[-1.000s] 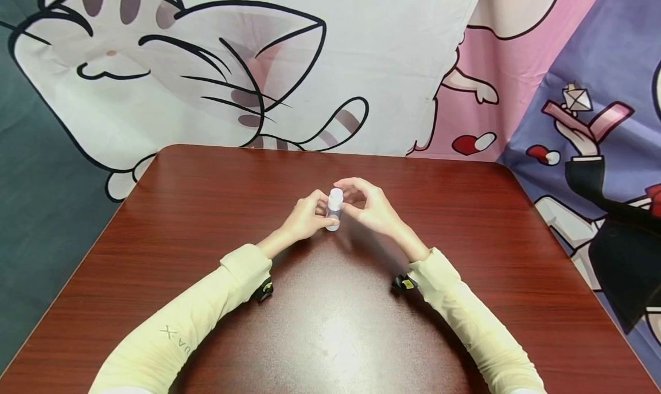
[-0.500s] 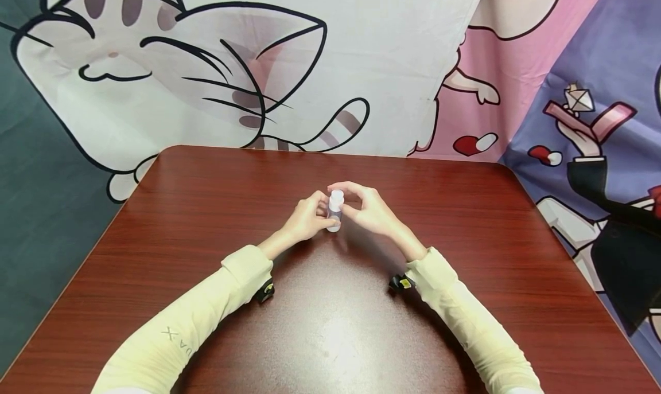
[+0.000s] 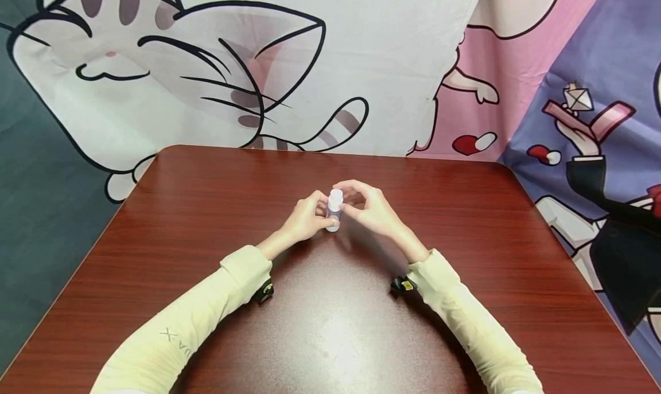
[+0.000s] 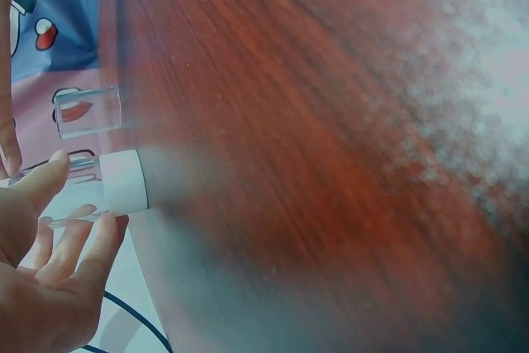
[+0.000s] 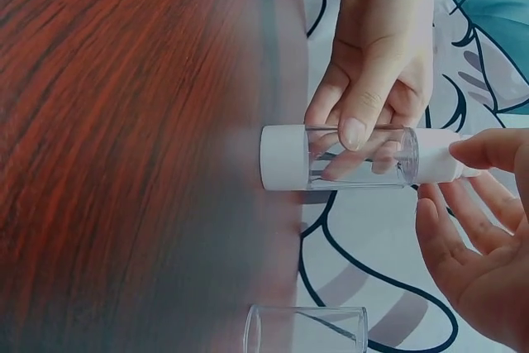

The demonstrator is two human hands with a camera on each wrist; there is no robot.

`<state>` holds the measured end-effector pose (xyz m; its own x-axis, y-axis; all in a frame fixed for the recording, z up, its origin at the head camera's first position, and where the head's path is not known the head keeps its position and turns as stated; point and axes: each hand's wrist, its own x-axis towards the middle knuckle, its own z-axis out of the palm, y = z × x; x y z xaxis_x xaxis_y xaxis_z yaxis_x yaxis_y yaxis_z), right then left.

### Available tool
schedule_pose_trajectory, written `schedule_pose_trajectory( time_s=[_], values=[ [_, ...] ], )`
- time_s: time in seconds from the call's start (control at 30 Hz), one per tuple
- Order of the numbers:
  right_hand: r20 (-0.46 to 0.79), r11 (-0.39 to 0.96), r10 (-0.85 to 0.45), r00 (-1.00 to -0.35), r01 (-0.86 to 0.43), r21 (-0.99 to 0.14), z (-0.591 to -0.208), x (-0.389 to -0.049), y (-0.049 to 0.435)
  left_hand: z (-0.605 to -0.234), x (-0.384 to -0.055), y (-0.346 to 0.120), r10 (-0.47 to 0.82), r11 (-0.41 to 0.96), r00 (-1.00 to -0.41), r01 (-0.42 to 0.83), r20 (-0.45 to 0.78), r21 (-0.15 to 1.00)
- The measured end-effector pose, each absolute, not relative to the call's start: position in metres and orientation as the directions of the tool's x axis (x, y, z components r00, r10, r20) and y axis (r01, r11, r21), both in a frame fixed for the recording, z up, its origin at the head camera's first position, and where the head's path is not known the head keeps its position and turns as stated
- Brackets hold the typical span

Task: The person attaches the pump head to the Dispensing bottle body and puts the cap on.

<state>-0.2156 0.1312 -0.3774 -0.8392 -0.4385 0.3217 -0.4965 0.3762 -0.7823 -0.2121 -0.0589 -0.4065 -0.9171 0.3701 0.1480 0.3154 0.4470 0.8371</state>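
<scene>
A small clear bottle with a white base and a white pump top stands upright on the table, between both hands. My left hand grips its clear body, thumb on the near side and fingers behind, as the right wrist view shows. My right hand is at the white top, thumb and fingers curled around it; the far fingertips are partly hidden. In the wrist views a clear cap stands on the table beside the bottle, on the right hand's side. That cap cannot be made out in the head view.
A dark red-brown wooden table with rounded far corners lies under the hands, with light glaring off its near middle. Behind it hangs a cartoon-printed cloth. Black wrist devices are strapped below both sleeves.
The right hand's fingers shift slightly left over the bottle's top, then back right. My left hand and the bottle stay in place.
</scene>
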Motion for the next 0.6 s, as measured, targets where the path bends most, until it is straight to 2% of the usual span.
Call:
schedule_pose_trajectory(
  time_s=[0.27, 0.6],
  values=[
    [0.31, 0.402, -0.38, -0.872, -0.457, -0.793, -0.375, -0.214, 0.129, -0.406, -0.211, -0.058, 0.368, 0.452, -0.918, 0.314, 0.146, 0.835],
    [0.258, 0.42, -0.466, -0.846, -0.468, -0.777, -0.365, -0.207, 0.121, -0.404, -0.211, -0.058, 0.369, 0.439, -0.916, 0.319, 0.156, 0.84]
  ],
)
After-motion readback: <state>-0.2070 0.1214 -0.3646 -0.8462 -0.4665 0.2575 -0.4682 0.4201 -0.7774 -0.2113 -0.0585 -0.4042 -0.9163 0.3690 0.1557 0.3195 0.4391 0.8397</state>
